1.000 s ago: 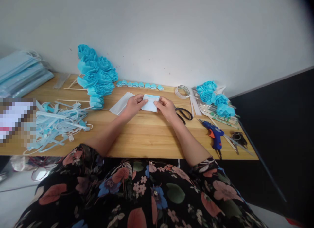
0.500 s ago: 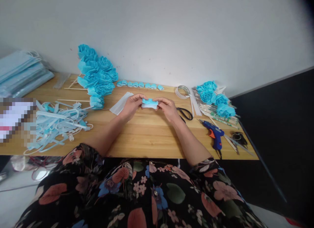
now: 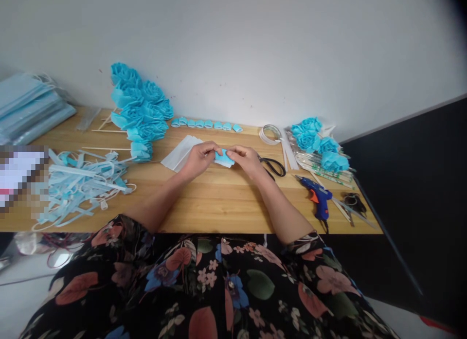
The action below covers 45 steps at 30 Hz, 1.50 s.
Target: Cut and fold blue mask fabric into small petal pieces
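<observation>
A small folded piece of blue and white mask fabric [image 3: 224, 158] is held up over the middle of the table. My left hand [image 3: 200, 159] pinches its left end, and my right hand [image 3: 246, 160] grips the right end, thumb on the blue side. Under and beside my left hand lie flat white fabric sheets [image 3: 179, 151]. Black-handled scissors [image 3: 275, 167] rest by my right hand, their blades hidden. Behind my hands runs a row of several small rolled blue pieces [image 3: 208, 124].
Blue fabric flowers [image 3: 140, 105] on sticks stand at the left, beside a heap of cut strips and ear loops [image 3: 87, 183]. Packed masks [image 3: 29, 108] lie far left. On the right are a tape roll [image 3: 270, 133], more flowers [image 3: 310, 137] and a blue glue gun [image 3: 318, 195].
The fabric piece has been folded smaller and turned, its blue side now tilted toward me. My hands have drawn slightly closer together, and the view has shifted a little.
</observation>
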Tool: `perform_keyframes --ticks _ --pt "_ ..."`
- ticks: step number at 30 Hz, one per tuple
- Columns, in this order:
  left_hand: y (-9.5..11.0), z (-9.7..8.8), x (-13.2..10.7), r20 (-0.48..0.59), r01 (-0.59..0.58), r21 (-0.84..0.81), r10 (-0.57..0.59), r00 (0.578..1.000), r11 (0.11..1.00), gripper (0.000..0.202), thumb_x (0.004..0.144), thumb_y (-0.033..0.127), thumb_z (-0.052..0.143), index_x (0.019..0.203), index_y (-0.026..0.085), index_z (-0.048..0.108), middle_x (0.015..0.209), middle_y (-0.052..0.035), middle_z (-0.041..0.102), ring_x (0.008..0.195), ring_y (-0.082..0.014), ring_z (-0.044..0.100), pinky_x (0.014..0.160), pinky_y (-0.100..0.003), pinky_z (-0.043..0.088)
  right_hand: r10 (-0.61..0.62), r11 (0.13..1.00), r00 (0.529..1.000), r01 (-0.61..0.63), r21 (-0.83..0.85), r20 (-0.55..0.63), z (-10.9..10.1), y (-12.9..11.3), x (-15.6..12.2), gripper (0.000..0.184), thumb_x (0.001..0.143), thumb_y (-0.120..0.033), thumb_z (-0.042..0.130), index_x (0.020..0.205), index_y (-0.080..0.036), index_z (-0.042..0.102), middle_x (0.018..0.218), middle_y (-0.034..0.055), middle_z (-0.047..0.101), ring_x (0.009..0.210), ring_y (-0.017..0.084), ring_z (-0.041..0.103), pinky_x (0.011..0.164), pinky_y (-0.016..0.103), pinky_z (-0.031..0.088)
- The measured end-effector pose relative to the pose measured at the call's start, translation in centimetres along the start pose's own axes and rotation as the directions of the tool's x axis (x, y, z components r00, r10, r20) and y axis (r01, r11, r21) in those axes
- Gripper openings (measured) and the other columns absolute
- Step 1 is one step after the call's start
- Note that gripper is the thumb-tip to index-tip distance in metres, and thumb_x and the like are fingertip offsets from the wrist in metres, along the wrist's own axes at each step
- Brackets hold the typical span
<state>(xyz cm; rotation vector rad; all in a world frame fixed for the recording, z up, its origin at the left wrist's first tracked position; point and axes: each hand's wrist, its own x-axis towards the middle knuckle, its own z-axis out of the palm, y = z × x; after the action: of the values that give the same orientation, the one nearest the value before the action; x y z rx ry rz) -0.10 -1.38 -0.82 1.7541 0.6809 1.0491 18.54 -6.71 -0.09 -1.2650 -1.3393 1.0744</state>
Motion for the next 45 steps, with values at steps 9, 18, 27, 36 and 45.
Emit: perform_keyframes --ticks 9,18,27,36,45 --pt "0.0 0.0 0.2 0.022 0.177 0.01 -0.177 0.984 0.984 0.039 0.082 0.052 0.063 0.096 0.016 0.067 0.089 -0.0044 0.069 0.079 -0.0162 0.059 0.073 -0.027 0.045 -0.092 0.951 0.995 0.079 -0.298 -0.03 0.3 0.2 0.0 0.026 0.082 -0.041 0.065 0.083 -0.017 0.073 0.073 0.0 0.067 0.063 0.012 0.054 0.062 0.025 0.042" --pt "-1.7 0.2 0.4 0.016 0.208 0.018 -0.208 0.978 0.978 0.034 0.077 0.05 0.064 0.078 0.016 0.062 0.065 0.0014 0.056 0.061 -0.0117 0.048 0.057 -0.024 0.034 -0.079 0.968 0.994 0.058 -0.243 -0.078 0.1 0.8 0.2 0.03 0.079 -0.047 0.068 0.086 -0.018 0.074 0.069 -0.0003 0.064 0.063 0.013 0.052 0.06 0.024 0.041" --pt "-2.3 0.2 0.8 -0.089 0.201 -0.036 -0.203 0.975 0.979 0.026 0.076 0.043 0.063 0.079 0.017 0.06 0.064 0.0028 0.052 0.06 -0.0111 0.044 0.056 -0.024 0.033 -0.074 0.988 0.995 0.064 -0.14 -0.065 -0.1 1.8 0.7 0.032 0.08 -0.047 0.068 0.094 -0.019 0.075 0.072 -0.0015 0.063 0.065 0.013 0.054 0.065 0.026 0.043" --pt "-1.3 0.2 0.4 -0.102 0.247 0.028 -0.243 0.965 0.969 0.021 0.081 0.037 0.063 0.081 0.016 0.064 0.058 0.0038 0.052 0.053 -0.0098 0.043 0.051 -0.023 0.033 -0.088 0.97 0.992 0.066 -0.234 -0.088 -0.2 1.5 0.7 0.033 0.082 -0.048 0.064 0.094 -0.019 0.075 0.069 -0.0011 0.063 0.066 0.014 0.053 0.066 0.027 0.042" --pt "-1.2 -0.2 0.5 -0.015 0.284 -0.266 -0.298 0.954 0.921 0.035 0.087 0.04 0.061 0.112 0.015 0.068 0.089 -0.0047 0.069 0.076 -0.0137 0.065 0.066 -0.024 0.053 0.085 0.995 0.986 -0.077 0.062 -0.141 -0.8 1.4 1.1 0.031 0.073 -0.048 0.071 0.086 -0.019 0.074 0.069 -0.0024 0.064 0.064 0.012 0.052 0.066 0.027 0.044"
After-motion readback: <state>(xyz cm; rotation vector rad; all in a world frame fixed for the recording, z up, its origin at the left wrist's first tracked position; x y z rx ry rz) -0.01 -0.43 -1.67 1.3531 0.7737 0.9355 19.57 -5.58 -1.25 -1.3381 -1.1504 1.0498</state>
